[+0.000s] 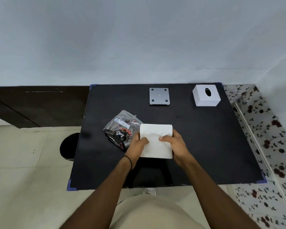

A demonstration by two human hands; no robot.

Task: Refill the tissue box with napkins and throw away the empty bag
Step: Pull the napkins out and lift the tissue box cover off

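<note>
The black worktop (205, 138) carries everything, and near its front middle a white stack of napkins (156, 141) is gripped from both sides — the left hand (138, 144) curled round its left edge with the thumb on top, the right hand (176, 142) likewise closed on the right edge. Just left of the stack, touching the left hand, lies the crumpled clear bag (120, 128). At the far right corner, well apart, stands the white tissue box (205, 95), its grey base plate (159, 96) lying separately to its left — beside the worktop's left edge a dark bin (68, 146) stands on the floor.
</note>
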